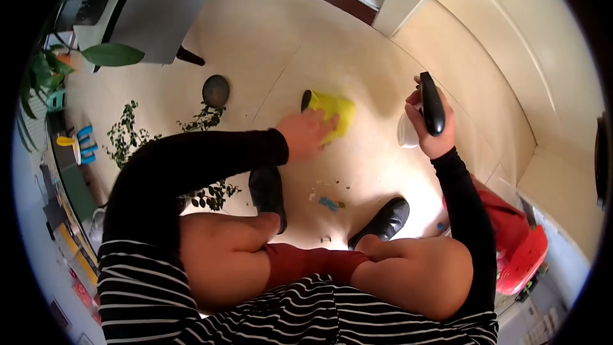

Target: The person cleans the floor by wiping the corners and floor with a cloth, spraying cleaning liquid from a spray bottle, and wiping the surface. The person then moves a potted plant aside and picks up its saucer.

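Observation:
My left hand lies over a bright yellow cloth, its fingers bent onto it. A dark, rounded end of something pokes out at the cloth's left edge; the rest of it is covered, and I cannot tell what it is. On the right, my right hand is wrapped round a spray bottle with a black head and a clear body, held in front of the pale floor. Part of the bottle is hidden by the fingers.
Small scraps and a blue piece lie on the tiled floor between my black shoes. Leafy plants stand at left, near a round dark object and grey furniture. A red stool-like item sits at right.

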A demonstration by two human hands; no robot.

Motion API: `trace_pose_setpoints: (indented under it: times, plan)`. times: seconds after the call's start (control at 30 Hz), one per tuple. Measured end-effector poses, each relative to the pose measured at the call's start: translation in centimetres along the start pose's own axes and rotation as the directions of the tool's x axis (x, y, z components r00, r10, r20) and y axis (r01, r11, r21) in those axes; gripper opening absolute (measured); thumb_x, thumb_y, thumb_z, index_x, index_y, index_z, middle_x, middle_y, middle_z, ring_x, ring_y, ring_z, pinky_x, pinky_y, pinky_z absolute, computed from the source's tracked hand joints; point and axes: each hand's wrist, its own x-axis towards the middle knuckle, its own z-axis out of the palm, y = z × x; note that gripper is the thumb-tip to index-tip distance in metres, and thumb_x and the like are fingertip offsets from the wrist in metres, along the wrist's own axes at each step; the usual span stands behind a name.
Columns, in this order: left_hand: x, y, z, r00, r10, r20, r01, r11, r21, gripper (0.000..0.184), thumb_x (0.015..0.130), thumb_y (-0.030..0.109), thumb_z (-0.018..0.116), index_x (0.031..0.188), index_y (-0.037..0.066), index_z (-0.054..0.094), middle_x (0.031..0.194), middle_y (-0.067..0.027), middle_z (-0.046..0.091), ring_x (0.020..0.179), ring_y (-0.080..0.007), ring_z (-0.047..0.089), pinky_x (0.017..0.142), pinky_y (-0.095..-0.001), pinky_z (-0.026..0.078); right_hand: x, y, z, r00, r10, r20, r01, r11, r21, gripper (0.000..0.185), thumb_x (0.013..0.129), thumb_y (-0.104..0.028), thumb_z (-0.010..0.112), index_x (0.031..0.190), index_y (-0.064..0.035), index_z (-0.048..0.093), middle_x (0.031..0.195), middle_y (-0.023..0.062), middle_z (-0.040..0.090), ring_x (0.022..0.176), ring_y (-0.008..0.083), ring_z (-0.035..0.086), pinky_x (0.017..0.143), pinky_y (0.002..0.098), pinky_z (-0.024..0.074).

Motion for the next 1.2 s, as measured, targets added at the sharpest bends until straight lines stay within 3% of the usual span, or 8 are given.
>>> trace_pose_setpoints:
  times: [0.2, 0.23, 0.4, 0.57, 0.7, 0.77, 0.97, 1.2]
  plan:
    - [2.6, 5.1, 8.2, 0.961, -0.062, -0.27, 0.065, 0.998, 0.0, 0.079, 0.094, 0.053, 0.051, 0.157, 0.015, 0.024, 0.149, -0.0204, 0.041, 0.139, -0.0416, 0.035, 0.109, -0.0677, 0.022, 4.1, 2.5, 0.4, 0.995, -0.048, -0.088, 0.057, 0.993, 0.102, 0.049, 0.086, 0.0, 0.069, 0.132, 0.002, 0.056, 0.091, 0.0043, 0.065, 0.085, 0.0131, 0.06, 0.086, 0.029, 0.0483]
    - [3.1, 6.1, 8.7, 0.913, -0.134, -0.384, 0.108, 0.99, -0.089, 0.075, 0.087, 0.046, 0.062, 0.151, 0.013, 0.039, 0.146, -0.0196, 0.042, 0.139, -0.043, 0.034, 0.108, -0.0686, 0.026, 4.7, 2.4, 0.3, 0.987, -0.063, -0.145, 0.084, 0.985, 0.151, 0.044, 0.084, 0.0, 0.069, 0.127, 0.0007, 0.059, 0.087, 0.0023, 0.065, 0.077, 0.0091, 0.058, 0.072, 0.0243, 0.048]
    - [4.8, 2.8, 10.1, 0.88, -0.187, -0.436, 0.183, 0.982, -0.05, 0.055, 0.085, 0.026, 0.062, 0.138, 0.015, 0.056, 0.136, -0.0175, 0.053, 0.127, -0.0377, 0.049, 0.104, -0.0516, 0.041, 7.0, 4.5, -0.2, 0.98, -0.071, -0.185, 0.105, 0.977, 0.184, 0.044, 0.083, 0.003, 0.068, 0.126, 0.004, 0.059, 0.085, 0.004, 0.065, 0.077, 0.0096, 0.057, 0.073, 0.0243, 0.0472]
    - [4.7, -0.6, 3.8, 0.513, -0.468, -0.72, 0.27, 0.884, -0.382, 0.047, 0.078, 0.009, 0.063, 0.124, 0.012, 0.066, 0.125, -0.0174, 0.06, 0.113, -0.0361, 0.058, 0.094, -0.041, 0.05, 9.0, 5.9, -0.7, 0.98, -0.036, -0.195, 0.087, 0.962, 0.259, 0.045, 0.08, 0.004, 0.066, 0.125, 0.0058, 0.059, 0.084, 0.005, 0.066, 0.077, 0.0109, 0.059, 0.075, 0.025, 0.0472]
    - [6.4, 2.8, 3.3, 0.61, -0.315, -0.727, 0.066, 0.934, -0.35, 0.051, 0.078, 0.014, 0.066, 0.128, 0.009, 0.063, 0.13, -0.0202, 0.057, 0.115, -0.0395, 0.056, 0.096, -0.0477, 0.049, 9.9, 5.9, -1.3, 0.967, -0.018, -0.254, 0.098, 0.947, 0.307, 0.047, 0.079, 0.002, 0.065, 0.125, 0.0072, 0.059, 0.087, 0.0073, 0.066, 0.08, 0.0132, 0.061, 0.079, 0.0273, 0.0477]
    - [9.4, 5.4, 5.6, 0.815, -0.159, -0.557, 0.023, 0.97, -0.243, 0.061, 0.085, 0.033, 0.064, 0.141, 0.014, 0.054, 0.15, -0.0193, 0.043, 0.142, -0.0365, 0.037, 0.116, -0.0545, 0.03, 10.3, 6.2, -1.3, 0.966, -0.001, -0.26, 0.09, 0.94, 0.33, 0.047, 0.079, 0.003, 0.065, 0.125, 0.0072, 0.059, 0.089, 0.0085, 0.066, 0.081, 0.0143, 0.062, 0.08, 0.0288, 0.0481]
    - [16.4, 1.4, 5.1, 0.866, -0.037, -0.498, 0.014, 0.999, -0.051, 0.063, 0.093, 0.045, 0.057, 0.151, 0.023, 0.043, 0.159, -0.0108, 0.034, 0.149, -0.0343, 0.026, 0.118, -0.0617, 0.015, 10.0, 6.5, -2.0, 0.961, 0.026, -0.276, 0.056, 0.957, 0.285, 0.055, 0.076, 0.004, 0.063, 0.13, 0.0074, 0.055, 0.088, 0.0094, 0.065, 0.087, 0.0159, 0.06, 0.092, 0.0338, 0.0447]
    - [15.9, -13.3, 2.0, 0.588, -0.493, -0.641, 0.64, 0.769, -0.005, 0.063, 0.1, 0.051, 0.038, 0.156, 0.023, 0.032, 0.163, -0.0147, 0.026, 0.15, -0.0368, 0.021, 0.12, -0.0578, 0.012, 10.0, 7.4, -1.5, 0.963, 0.019, -0.268, 0.054, 0.963, 0.263, 0.054, 0.076, 0.001, 0.06, 0.129, 0.0068, 0.054, 0.083, 0.0077, 0.064, 0.085, 0.0164, 0.058, 0.101, 0.0358, 0.0384]
